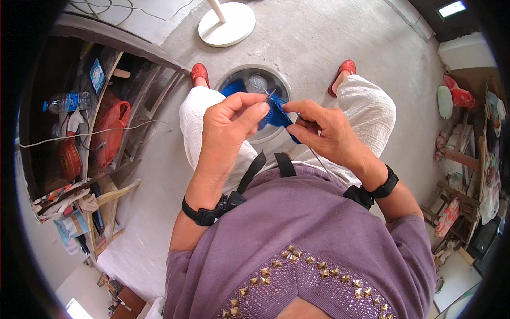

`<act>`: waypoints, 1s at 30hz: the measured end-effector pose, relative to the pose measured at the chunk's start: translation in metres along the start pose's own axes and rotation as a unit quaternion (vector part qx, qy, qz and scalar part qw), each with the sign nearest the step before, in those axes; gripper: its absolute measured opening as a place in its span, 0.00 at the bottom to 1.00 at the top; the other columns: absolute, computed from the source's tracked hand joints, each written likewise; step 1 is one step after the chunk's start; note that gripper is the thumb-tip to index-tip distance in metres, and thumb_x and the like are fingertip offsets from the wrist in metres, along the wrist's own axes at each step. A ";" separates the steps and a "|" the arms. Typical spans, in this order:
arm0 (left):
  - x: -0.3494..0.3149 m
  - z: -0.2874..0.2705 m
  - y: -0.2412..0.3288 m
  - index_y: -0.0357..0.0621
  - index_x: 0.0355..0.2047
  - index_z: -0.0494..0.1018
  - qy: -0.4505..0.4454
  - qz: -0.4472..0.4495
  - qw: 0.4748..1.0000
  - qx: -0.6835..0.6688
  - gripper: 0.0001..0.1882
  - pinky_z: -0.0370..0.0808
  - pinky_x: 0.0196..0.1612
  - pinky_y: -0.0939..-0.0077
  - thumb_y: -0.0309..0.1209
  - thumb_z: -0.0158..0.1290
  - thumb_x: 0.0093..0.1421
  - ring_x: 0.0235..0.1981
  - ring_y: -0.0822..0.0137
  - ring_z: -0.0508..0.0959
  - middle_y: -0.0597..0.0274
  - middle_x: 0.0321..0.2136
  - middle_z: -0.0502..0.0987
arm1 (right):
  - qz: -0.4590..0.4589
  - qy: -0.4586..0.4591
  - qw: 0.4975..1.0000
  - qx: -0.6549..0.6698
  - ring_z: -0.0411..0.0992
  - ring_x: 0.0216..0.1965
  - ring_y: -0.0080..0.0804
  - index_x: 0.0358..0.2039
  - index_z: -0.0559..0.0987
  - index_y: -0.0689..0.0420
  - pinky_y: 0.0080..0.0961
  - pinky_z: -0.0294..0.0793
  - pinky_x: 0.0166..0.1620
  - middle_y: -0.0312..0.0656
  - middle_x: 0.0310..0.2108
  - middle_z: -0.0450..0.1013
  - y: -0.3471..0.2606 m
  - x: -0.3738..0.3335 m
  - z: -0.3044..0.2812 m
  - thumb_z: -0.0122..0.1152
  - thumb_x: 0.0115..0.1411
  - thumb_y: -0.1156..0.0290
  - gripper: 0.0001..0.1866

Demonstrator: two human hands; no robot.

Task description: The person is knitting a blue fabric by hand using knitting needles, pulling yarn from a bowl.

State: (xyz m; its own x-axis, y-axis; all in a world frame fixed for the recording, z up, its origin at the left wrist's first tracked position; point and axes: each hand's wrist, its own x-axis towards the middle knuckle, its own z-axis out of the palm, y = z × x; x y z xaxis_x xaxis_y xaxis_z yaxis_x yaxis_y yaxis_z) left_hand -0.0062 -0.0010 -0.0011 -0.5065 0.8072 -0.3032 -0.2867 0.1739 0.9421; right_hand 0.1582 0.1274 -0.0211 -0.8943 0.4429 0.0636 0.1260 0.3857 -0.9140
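Note:
A small piece of blue knitting [272, 116] is held up between my two hands, over a basin. My left hand [226, 122] pinches its left side, thumb against forefinger, by a thin pointed needle tip that sticks up. My right hand [334, 133] is closed on the right edge of the knitting and on a knitting needle [320, 159], whose thin shaft slants down toward my lap. Below, the round grey basin [284, 78] stands on the floor between my feet. In it lie a pale ball of yarn [257, 83] and something blue [232, 88], partly hidden by my left hand.
Left, a dark wooden cabinet [159, 53] holds a water bottle [66, 102] and a red plastic bag [111, 133]. A white round stand base [227, 25] is ahead on the concrete floor. Wooden furniture and bags line the right side. Black straps circle both my wrists.

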 end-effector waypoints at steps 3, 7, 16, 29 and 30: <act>0.000 0.000 0.000 0.37 0.40 0.78 0.002 0.002 1.000 -0.023 0.09 0.63 0.27 0.91 0.27 0.58 0.61 0.24 0.83 0.68 0.72 0.25 0.75 | 0.013 -0.004 1.000 -0.005 0.69 0.18 0.30 0.46 0.77 0.58 0.25 0.67 0.24 0.43 0.18 0.69 0.000 -0.001 0.000 0.62 0.55 0.77 0.16; 0.000 0.002 0.002 0.37 0.42 0.78 0.020 0.010 0.999 -0.041 0.10 0.64 0.27 0.91 0.28 0.58 0.61 0.24 0.84 0.68 0.71 0.26 0.75 | -0.021 -0.004 1.000 0.004 0.70 0.18 0.31 0.47 0.77 0.58 0.25 0.68 0.25 0.45 0.19 0.70 0.002 -0.004 -0.003 0.60 0.56 0.79 0.16; 0.003 -0.006 0.001 0.36 0.40 0.78 -0.002 -0.006 0.999 -0.033 0.08 0.59 0.21 0.92 0.23 0.58 0.60 0.21 0.82 0.68 0.69 0.27 0.75 | 0.023 -0.088 0.993 0.080 0.70 0.21 0.23 0.51 0.76 0.59 0.22 0.70 0.28 0.42 0.21 0.72 0.006 -0.007 -0.021 0.55 0.62 0.75 0.16; 0.000 -0.009 0.003 0.36 0.50 0.75 -0.084 -0.006 0.996 0.008 0.15 0.67 0.33 0.88 0.27 0.52 0.64 0.29 0.82 0.71 0.69 0.28 0.76 | 0.067 -0.036 0.990 0.116 0.61 0.25 0.14 0.49 0.77 0.60 0.16 0.60 0.28 0.30 0.24 0.67 -0.003 0.000 -0.016 0.55 0.65 0.74 0.13; -0.001 -0.010 0.001 0.35 0.51 0.75 -0.091 0.001 0.996 0.000 0.16 0.67 0.34 0.87 0.27 0.51 0.64 0.30 0.81 0.71 0.68 0.28 0.76 | 0.067 -0.036 0.990 0.116 0.61 0.25 0.14 0.49 0.77 0.60 0.16 0.60 0.28 0.30 0.24 0.67 -0.003 0.001 -0.017 0.55 0.65 0.74 0.13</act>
State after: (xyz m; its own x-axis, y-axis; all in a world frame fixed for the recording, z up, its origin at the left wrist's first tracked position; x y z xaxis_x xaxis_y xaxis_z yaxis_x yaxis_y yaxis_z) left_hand -0.0141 -0.0068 -0.0009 -0.3510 0.8964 -0.2708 -0.2867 0.1725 0.9424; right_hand 0.1646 0.1403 -0.0117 -0.9059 0.4147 -0.0856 0.1508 0.1270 -0.9804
